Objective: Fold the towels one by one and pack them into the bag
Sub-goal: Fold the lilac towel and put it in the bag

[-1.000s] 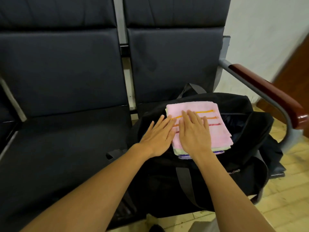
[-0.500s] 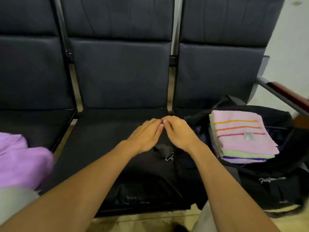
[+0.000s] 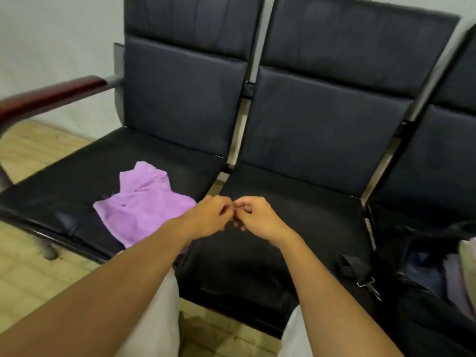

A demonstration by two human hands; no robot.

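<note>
A crumpled purple towel (image 3: 143, 204) lies unfolded on the left seat of the bench. My left hand (image 3: 210, 216) and my right hand (image 3: 255, 217) hover side by side over the middle seat, just right of the towel, fingers loosely curled and fingertips almost meeting; neither holds anything. The black bag (image 3: 425, 266) sits on the right seat at the frame's right edge, with the edge of the folded towel stack (image 3: 467, 256) showing inside it.
A black three-seat bench (image 3: 296, 207) with a wooden armrest (image 3: 49, 95) at its left end. The bag's strap and metal clip (image 3: 365, 283) lie on the middle seat's right front. My light trousers show below; tiled floor lies to the left.
My hands left the folded stack in the bag and moved left, fingers curling. My view swung left, bringing the purple towel into full sight and pushing the bag to the right edge.
</note>
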